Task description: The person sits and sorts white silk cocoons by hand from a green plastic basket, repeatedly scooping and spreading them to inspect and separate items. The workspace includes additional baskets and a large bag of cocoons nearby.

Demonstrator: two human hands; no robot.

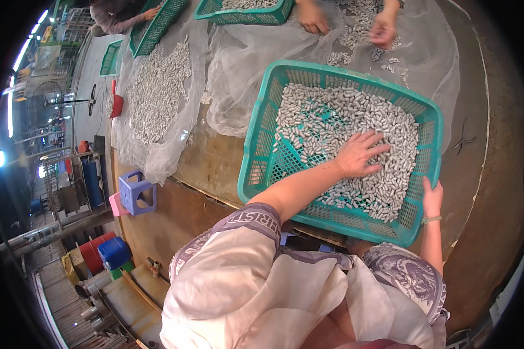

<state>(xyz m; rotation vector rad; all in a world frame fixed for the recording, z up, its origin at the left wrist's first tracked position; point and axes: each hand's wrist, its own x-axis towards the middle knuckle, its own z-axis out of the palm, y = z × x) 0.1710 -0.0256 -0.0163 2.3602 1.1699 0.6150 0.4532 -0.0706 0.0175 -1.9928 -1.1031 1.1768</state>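
Note:
A large green plastic basket (337, 71) with perforated sides sits in front of me. Small silvery cylindrical pieces (326, 96) lie heaped across it, thinner at the left, where the latticed bottom shows. My left hand (362, 155) reaches in over the near side and rests on the heap, palm down with the fingers spread. At the right rim, my right hand (432, 199) grips the basket's edge; its thumb shows on the outside, and the other fingers are mostly hidden. A bracelet circles that wrist.
White mesh netting (233, 110) covers much of the table, with a wide pile of similar pieces (157, 96) at the left. Across from me, another person's hands (384, 29) handle loose pieces. A second green basket (244, 14), a red scoop (116, 104) and a purple stool (138, 195) stand around.

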